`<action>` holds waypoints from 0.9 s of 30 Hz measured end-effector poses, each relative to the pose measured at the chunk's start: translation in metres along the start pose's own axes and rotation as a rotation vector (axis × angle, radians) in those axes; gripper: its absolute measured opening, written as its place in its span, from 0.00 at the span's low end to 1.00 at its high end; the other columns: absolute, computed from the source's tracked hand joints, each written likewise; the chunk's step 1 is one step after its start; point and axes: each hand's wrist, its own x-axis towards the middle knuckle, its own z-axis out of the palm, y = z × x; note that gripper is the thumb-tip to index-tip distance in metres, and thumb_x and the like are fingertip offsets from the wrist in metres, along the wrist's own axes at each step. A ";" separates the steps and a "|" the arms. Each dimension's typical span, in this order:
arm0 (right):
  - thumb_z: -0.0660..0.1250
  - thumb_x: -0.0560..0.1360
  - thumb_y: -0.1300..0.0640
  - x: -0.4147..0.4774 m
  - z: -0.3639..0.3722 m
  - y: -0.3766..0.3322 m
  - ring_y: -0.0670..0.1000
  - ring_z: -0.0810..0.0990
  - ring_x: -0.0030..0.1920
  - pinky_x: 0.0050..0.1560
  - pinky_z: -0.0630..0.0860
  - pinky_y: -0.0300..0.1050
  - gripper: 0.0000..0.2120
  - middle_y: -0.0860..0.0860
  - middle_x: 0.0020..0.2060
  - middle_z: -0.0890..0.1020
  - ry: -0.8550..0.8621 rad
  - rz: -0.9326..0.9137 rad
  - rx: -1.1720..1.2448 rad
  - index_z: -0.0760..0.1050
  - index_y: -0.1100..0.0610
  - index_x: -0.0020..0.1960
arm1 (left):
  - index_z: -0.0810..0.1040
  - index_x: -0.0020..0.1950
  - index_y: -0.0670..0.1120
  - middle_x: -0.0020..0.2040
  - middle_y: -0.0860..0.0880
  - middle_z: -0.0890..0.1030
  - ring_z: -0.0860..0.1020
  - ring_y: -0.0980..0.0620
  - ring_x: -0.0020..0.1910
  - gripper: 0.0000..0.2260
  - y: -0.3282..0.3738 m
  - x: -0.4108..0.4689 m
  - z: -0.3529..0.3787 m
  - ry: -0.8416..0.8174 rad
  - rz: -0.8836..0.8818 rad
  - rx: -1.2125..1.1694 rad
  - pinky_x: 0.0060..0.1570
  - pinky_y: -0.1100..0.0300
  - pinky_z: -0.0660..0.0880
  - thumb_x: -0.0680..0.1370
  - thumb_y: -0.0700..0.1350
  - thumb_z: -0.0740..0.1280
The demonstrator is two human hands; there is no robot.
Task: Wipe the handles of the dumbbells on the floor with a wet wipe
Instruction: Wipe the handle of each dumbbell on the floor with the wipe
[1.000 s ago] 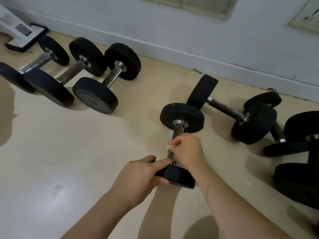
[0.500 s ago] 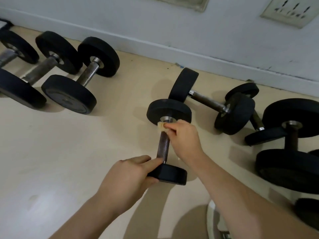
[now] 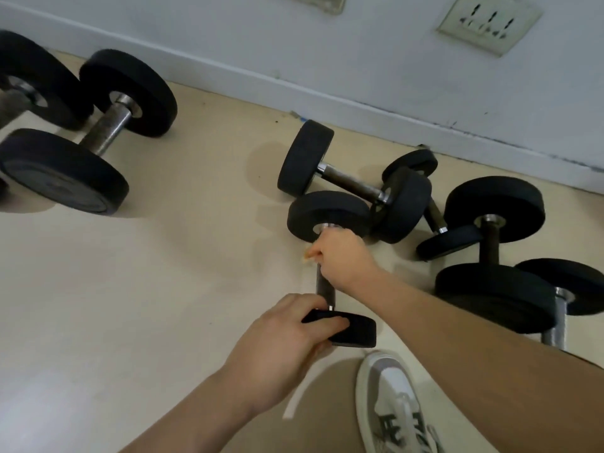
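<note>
Head view: right hand fingers clamp the dumbbell handle, hiding most of the wipe; left hand fingers grip the near weight.

Black dumbbells, beige floor

Seven dumbbells were in view, two at the left and five from the centre rightward. There were two hands, one left hand and one right hand, one wet wipe, one shoe and one wall socket
</note>
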 end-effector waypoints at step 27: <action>0.59 0.80 0.54 0.028 -0.149 -0.161 0.51 0.78 0.32 0.30 0.75 0.42 0.11 0.61 0.40 0.82 -0.447 0.085 2.275 0.75 0.61 0.49 | 0.82 0.46 0.46 0.38 0.46 0.83 0.77 0.50 0.35 0.03 -0.046 -0.001 -0.263 0.627 -1.124 -0.610 0.35 0.57 0.73 0.74 0.43 0.72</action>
